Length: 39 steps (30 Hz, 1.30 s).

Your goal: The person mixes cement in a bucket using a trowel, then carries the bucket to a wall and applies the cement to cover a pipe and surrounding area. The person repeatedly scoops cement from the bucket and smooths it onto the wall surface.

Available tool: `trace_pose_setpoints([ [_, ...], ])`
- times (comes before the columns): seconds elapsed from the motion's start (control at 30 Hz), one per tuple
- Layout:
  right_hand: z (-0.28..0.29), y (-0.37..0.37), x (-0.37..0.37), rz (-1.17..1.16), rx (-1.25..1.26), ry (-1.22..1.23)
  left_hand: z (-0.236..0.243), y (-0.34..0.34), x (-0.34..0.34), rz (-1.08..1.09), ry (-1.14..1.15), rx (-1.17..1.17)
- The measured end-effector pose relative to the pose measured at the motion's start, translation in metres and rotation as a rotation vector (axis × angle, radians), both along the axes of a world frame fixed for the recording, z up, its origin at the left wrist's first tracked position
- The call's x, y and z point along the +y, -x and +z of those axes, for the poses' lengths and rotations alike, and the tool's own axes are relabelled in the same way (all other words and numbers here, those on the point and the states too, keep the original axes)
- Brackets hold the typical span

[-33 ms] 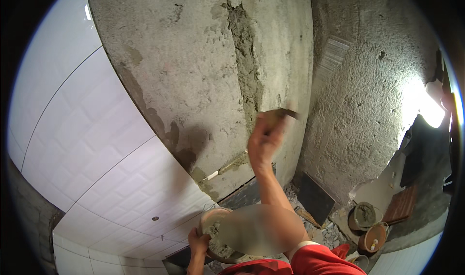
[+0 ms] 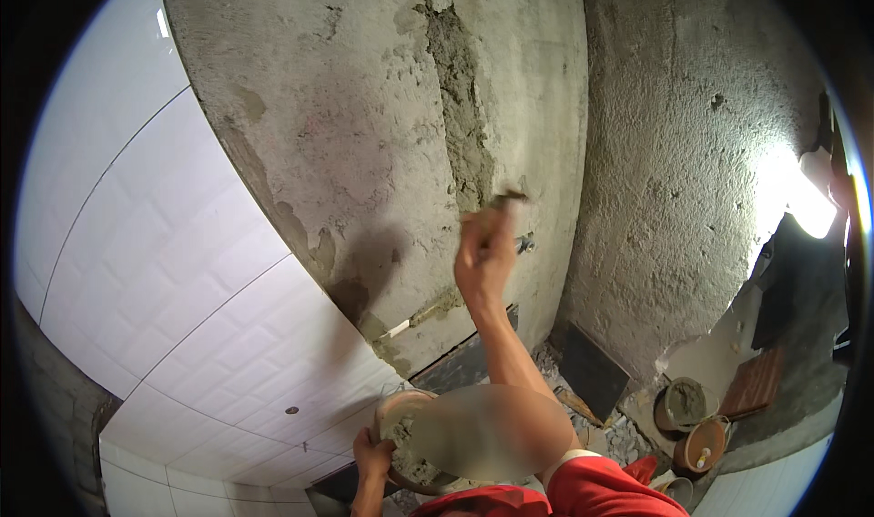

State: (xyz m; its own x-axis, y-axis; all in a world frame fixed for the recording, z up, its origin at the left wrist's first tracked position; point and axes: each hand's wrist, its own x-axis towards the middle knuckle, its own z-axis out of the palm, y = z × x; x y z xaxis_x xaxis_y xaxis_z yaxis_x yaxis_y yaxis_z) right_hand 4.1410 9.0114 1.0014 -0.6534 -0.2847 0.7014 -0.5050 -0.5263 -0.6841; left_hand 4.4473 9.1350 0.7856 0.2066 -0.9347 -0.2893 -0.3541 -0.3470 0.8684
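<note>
My right hand [image 2: 482, 260] is raised against the bare cement wall [image 2: 346, 135], closed around a small trowel. Its dark blade [image 2: 512, 195], smeared by motion, lies beside the lower end of a rough mortar-filled groove [image 2: 462, 107]. A small shiny round piece [image 2: 524, 243] shows right of the hand; whether it belongs to the tool or the wall I cannot tell. Low in the view, my left hand [image 2: 371, 455] grips the rim of a round tub [image 2: 392, 411], thumb over the edge. Wet grey mortar [image 2: 411, 462] is inside it; a blurred patch hides its right part.
White tiles [image 2: 173, 235] cover the wall at left. A rough wall [image 2: 674, 207] meets the cement wall at right, near a bright lamp [image 2: 808, 203]. Rubble, a dark slab [image 2: 590, 371], a mortar bucket [image 2: 685, 406] and an orange-brown bucket [image 2: 701, 448] lie low at right.
My right hand has shifted slightly left, and the trowel blade has swung up and left along the wall. The left hand and tub stay in place.
</note>
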Motion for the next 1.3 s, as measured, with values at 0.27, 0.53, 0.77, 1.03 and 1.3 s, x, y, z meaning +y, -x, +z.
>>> trace_pose_setpoints([
  [0.27,-0.025,0.049,0.014,0.478,-0.114,-0.014,0.009,0.004,-0.003,0.122,-0.032,0.088],
  [0.53,-0.028,0.088,0.006,0.555,-0.292,-0.449,-0.011,0.010,-0.016,0.021,0.025,0.098],
  [0.77,0.014,0.143,-0.045,0.672,-0.067,-0.342,0.006,0.029,-0.003,0.091,-0.030,-0.001],
  [1.03,-0.048,0.200,-0.084,0.508,0.299,-0.444,0.009,0.061,0.013,0.152,0.036,-0.004],
  [1.3,-0.090,0.257,-0.065,0.252,0.423,-0.458,0.002,0.073,0.033,0.230,0.070,0.064],
])
